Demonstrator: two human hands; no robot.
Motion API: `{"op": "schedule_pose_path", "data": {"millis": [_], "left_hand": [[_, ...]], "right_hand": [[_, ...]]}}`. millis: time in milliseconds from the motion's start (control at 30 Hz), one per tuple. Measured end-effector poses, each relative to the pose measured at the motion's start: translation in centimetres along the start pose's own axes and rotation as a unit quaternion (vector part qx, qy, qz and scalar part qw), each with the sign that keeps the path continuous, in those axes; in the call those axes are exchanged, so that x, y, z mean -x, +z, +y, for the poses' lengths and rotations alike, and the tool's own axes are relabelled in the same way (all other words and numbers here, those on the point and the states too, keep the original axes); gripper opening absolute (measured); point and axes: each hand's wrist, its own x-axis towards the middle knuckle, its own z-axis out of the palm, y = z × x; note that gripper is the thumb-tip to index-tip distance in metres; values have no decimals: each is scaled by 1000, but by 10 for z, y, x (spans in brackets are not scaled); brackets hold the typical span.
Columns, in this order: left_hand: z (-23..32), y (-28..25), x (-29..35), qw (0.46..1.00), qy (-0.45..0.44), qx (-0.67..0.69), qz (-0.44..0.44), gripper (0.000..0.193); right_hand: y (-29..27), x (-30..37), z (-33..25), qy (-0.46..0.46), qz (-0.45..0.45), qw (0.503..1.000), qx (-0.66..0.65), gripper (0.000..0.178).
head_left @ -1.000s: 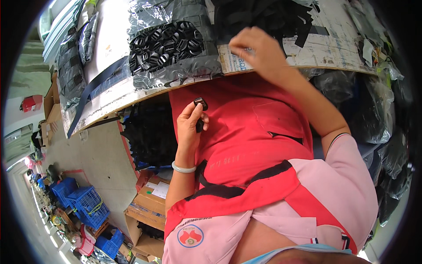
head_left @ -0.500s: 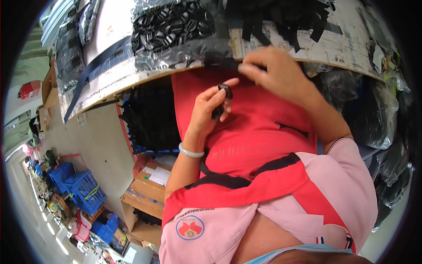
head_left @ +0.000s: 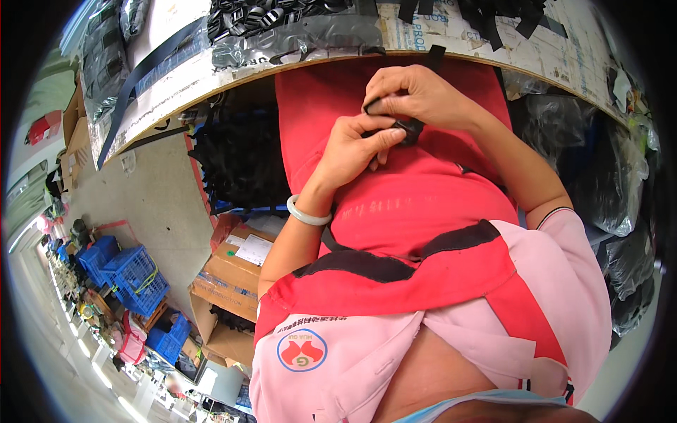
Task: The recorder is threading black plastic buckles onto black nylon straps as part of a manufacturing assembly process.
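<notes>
My left hand (head_left: 350,149) is closed on a small black plastic buckle (head_left: 407,132), held low in front of the red apron (head_left: 310,106). Just above it and to the right, my right hand (head_left: 419,97) pinches the end of a black webbing strap (head_left: 436,53), whose other end sticks out past the back of that hand toward the table edge. The two hands are close together, their fingertips nearly meeting. Fingers hide part of the buckle, so I cannot tell whether the strap passes through it.
Many black buckles (head_left: 264,20) lie on plastic on the tabletop (head_left: 176,99), beside a long dark strap (head_left: 141,81). Cut black straps (head_left: 493,21) sit at the back right. Plastic-wrapped bundles (head_left: 599,176) hang at the right. Cardboard boxes (head_left: 226,282) and blue crates (head_left: 134,278) stand lower left.
My right hand has come down from the table edge to beside my left, with the strap in its fingers. My left hand has moved slightly right with the buckle. The view has shifted.
</notes>
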Motion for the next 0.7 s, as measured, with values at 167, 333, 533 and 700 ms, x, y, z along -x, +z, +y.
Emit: {"op": "schedule_pose_path", "data": {"millis": [167, 333, 533, 700], "left_hand": [[9, -13, 6, 978, 91, 35, 182, 17], [3, -12, 6, 968, 137, 30, 207, 19], [-3, -6, 6, 956, 179, -19, 231, 16], [-8, -11, 1, 904, 277, -213, 245, 17]], "right_hand": [[-10, 8, -19, 212, 81, 940, -253, 17], [19, 15, -27, 262, 71, 929, -250, 17], [21, 15, -17, 255, 75, 924, -276, 20], [25, 14, -16, 256, 87, 857, -440, 18]]}}
